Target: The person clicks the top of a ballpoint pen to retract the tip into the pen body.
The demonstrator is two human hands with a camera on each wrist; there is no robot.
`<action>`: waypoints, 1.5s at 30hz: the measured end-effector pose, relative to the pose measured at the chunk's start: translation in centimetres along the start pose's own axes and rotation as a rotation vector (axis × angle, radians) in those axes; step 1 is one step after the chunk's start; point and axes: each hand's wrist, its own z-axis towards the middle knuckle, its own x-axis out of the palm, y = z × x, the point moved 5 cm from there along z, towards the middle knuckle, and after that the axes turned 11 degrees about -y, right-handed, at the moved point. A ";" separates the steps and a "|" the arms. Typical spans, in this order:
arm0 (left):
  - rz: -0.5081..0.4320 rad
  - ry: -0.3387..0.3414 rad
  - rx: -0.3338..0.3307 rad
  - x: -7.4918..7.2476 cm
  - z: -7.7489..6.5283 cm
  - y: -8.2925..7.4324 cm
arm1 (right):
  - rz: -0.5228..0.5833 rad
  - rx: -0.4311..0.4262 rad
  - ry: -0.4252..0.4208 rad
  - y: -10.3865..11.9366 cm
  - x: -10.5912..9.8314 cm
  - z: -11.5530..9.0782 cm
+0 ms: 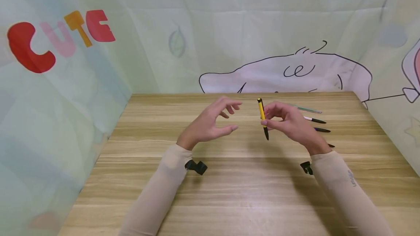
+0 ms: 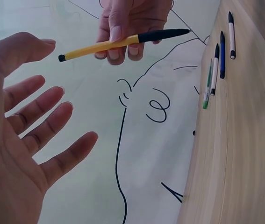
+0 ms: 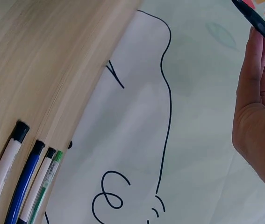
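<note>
My right hand (image 1: 288, 121) pinches a yellow and black pen (image 1: 261, 110) between thumb and fingers, above the table. The pen stands nearly upright in the head view, its dark tip pointing down. To its left, my left hand (image 1: 210, 121) is held up with fingers spread and nothing in it. The left wrist view shows the pen's yellow barrel (image 2: 92, 49) across the right fingers, its black end cap facing the left thumb with a gap between. In the right wrist view, the pen's black front part (image 3: 256, 21) shows at the right fingertips.
Several pens lie on the wooden table (image 1: 229, 192) at the right, partly behind my right hand: a green one (image 1: 308, 109), a blue one (image 2: 223, 56) and white ones with black ends, such as the white pen (image 2: 231, 37). Printed cloth (image 1: 157, 17) hangs around the table.
</note>
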 end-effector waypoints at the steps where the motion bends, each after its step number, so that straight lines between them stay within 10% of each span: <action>1: 0.001 0.001 0.001 0.2 0.1 0.0 | 0.002 -0.002 0.000 0.0 0.1 0.1; 45: -0.010 -0.019 0.057 3.2 2.2 -0.6 | 0.200 -0.016 -0.056 2.1 3.7 1.7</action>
